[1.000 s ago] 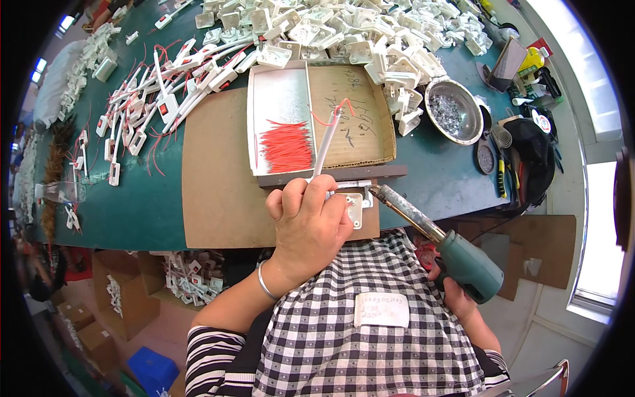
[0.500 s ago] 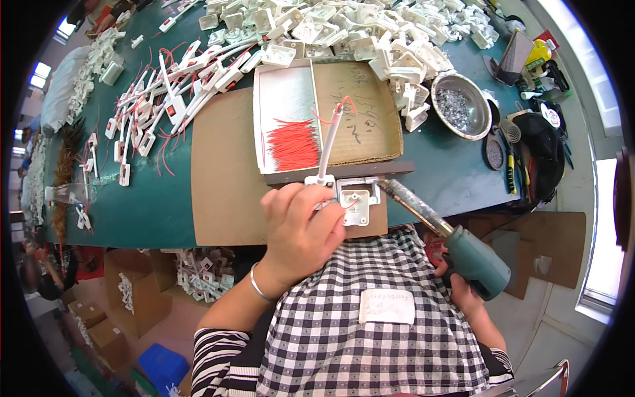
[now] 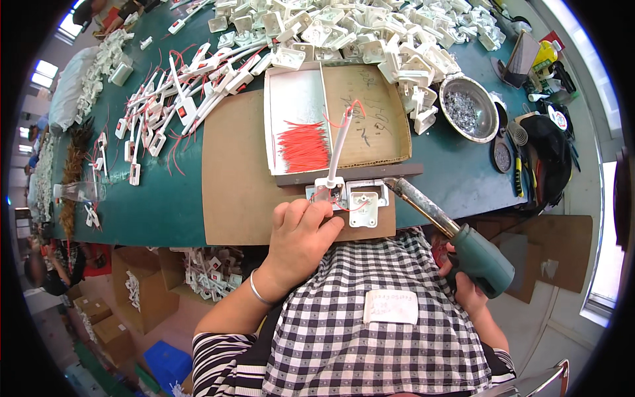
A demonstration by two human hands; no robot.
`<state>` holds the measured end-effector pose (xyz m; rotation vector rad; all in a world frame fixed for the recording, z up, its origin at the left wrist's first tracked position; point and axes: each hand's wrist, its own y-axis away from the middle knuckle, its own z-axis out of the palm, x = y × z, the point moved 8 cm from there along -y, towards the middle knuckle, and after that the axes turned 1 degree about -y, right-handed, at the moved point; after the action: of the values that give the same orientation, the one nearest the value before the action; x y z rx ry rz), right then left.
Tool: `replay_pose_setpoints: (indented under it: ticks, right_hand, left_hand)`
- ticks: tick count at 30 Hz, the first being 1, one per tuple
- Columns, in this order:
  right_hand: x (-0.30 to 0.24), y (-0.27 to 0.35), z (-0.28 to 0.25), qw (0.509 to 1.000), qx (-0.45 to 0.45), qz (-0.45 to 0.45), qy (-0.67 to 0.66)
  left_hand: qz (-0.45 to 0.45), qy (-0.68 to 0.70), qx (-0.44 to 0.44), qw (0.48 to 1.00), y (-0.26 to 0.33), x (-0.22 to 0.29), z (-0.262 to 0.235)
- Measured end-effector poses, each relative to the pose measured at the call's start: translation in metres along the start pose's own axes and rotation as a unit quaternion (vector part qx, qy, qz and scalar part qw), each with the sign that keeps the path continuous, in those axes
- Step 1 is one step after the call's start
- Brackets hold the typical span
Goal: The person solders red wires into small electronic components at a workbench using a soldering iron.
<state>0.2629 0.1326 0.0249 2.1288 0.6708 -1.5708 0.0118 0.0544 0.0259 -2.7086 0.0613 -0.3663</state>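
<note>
Now that the left hand [image 3: 299,231] has drawn back toward the body, the white housing [image 3: 338,192], half covered a moment ago, shows just below the divided tray [image 3: 294,89], its white tube [image 3: 340,145] standing upright; this seems to leave the red wire [image 3: 350,210], looping right to a square white cup [image 3: 363,217] also below the tray, clearer to work on. The left fingers are bunched and bent at the housing's near edge; whether they pinch anything cannot be told. Well below the tray's right corner, the right hand [image 3: 466,286] wraps its fingers around the soldering iron [image 3: 479,255], tip slanting up toward that corner.
</note>
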Motion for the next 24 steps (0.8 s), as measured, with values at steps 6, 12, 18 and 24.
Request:
replay_pose_setpoints:
  ticks: [6,12,18,24]
  right_hand:
    - [-0.003,-0.003,0.002,1.000,0.018,-0.004,-0.023]
    - [0.002,-0.003,-0.003,0.999,0.025,-0.019,0.019]
    - [0.000,-0.008,-0.002,0.999,-0.002,-0.018,0.048]
    - [0.000,-0.004,0.000,0.995,-0.035,-0.005,0.089]
  left_hand:
    - [0.013,0.064,0.071,0.995,-0.005,-0.002,-0.014]
    - [-0.019,0.144,0.127,0.981,-0.015,-0.008,-0.016]
    - [0.013,0.090,0.138,0.986,-0.021,0.002,-0.018]
    - [0.023,0.092,0.103,0.990,-0.023,0.005,-0.008]
